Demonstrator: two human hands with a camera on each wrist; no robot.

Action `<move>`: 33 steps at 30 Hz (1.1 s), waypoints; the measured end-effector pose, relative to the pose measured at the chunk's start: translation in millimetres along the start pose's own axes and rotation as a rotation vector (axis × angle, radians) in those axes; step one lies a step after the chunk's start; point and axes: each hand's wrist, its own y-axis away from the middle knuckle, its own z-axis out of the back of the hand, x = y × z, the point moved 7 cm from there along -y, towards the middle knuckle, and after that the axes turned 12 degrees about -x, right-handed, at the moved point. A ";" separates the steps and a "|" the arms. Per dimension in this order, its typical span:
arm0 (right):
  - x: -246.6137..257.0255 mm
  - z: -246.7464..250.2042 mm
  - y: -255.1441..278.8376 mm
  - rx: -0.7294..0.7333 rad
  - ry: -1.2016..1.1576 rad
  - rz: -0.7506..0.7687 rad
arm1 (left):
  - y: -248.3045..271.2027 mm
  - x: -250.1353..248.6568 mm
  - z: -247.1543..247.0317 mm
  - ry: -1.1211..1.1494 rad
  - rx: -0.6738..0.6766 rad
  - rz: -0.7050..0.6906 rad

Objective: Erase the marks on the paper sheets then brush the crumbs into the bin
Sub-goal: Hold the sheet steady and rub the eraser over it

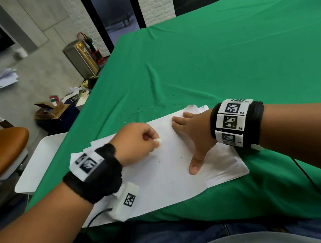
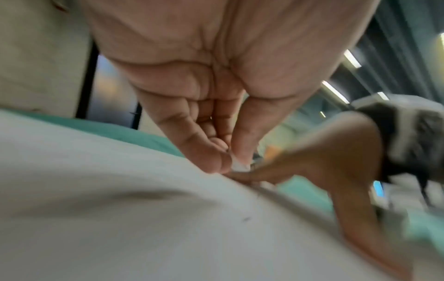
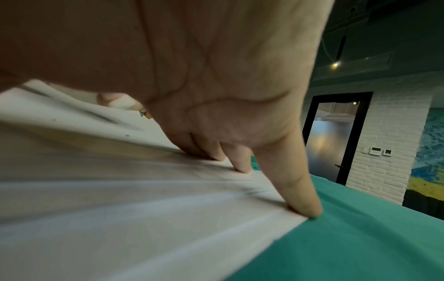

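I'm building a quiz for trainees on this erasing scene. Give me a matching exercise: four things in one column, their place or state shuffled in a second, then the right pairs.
Things:
1. eraser
2. right hand
3. crumbs
4. white tray

Places or states:
A. scattered on the green cloth beyond the paper sheets
B. off the table's left edge
C. pinched in the left hand
D. pressed flat on the paper, fingers spread

Pairs: 1-C, 2-D, 3-A, 4-B
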 end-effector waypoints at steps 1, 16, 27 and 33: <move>-0.3 -0.3 -0.2 0.000 -0.001 -0.003 | -0.5 7.5 4.7 0.268 -0.032 0.121; 12.6 23.1 8.6 -0.213 0.090 0.131 | 30.2 84.3 -33.6 1.780 -0.030 0.702; 70.3 38.0 39.0 -0.201 -0.885 0.471 | 30.1 86.0 -35.5 1.896 -0.045 0.687; 70.8 -15.9 7.0 0.615 -1.524 0.114 | 32.8 79.0 -34.8 1.840 -0.005 0.645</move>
